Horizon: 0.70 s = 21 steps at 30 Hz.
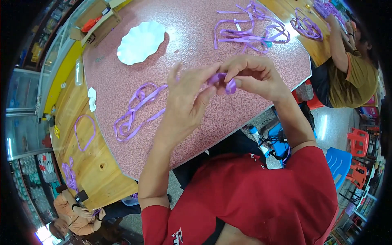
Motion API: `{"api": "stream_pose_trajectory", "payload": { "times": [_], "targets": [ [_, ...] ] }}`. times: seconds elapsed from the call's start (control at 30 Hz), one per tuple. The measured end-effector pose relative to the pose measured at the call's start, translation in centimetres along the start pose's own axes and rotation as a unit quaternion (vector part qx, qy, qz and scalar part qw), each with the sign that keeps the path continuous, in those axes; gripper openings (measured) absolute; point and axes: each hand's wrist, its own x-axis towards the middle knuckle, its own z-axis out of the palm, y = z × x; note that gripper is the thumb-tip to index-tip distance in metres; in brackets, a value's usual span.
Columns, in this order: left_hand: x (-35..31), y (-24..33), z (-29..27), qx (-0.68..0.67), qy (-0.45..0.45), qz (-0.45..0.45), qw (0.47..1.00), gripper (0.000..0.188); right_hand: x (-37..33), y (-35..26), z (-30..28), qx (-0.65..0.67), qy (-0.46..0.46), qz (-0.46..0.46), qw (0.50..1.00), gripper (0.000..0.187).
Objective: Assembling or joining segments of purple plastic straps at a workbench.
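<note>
A length of shiny purple ribbon (231, 86) hangs in a small loop between my two hands, above the pink speckled tabletop (192, 45). The thumb and index finger of my right hand (257, 75) pinch it. My left hand (183, 96) has its thumb and index finger at the ribbon's other side, gripping it there; another finger sticks up apart. Part of the ribbon between the fingers is hidden. Left of my left wrist, a loose purple ribbon strand (130, 112) lies in loops on the table, running up behind that hand.
A white scalloped dish (141, 43) sits at the far left. A tangle of purple ribbons (249, 30) lies at the far right. An open cardboard box (98, 20) stands at the back left. Co-workers sit at the right (355, 77) and lower left (77, 216), beside wooden tables.
</note>
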Motion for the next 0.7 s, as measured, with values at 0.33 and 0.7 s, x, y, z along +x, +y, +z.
{"api": "stream_pose_trajectory", "payload": {
  "times": [0.33,0.7],
  "targets": [
    [-4.4,-3.0,-1.8,-0.314,-0.034,-0.336,0.887,0.012,-0.7,-0.1,-2.6,0.199,0.073,0.179,0.961,0.017],
    [-6.7,-5.3,-4.7,-0.299,-0.019,-0.409,0.862,0.007,-1.3,-1.2,-5.6,-0.054,0.095,0.186,0.976,0.015]
  ]
}}
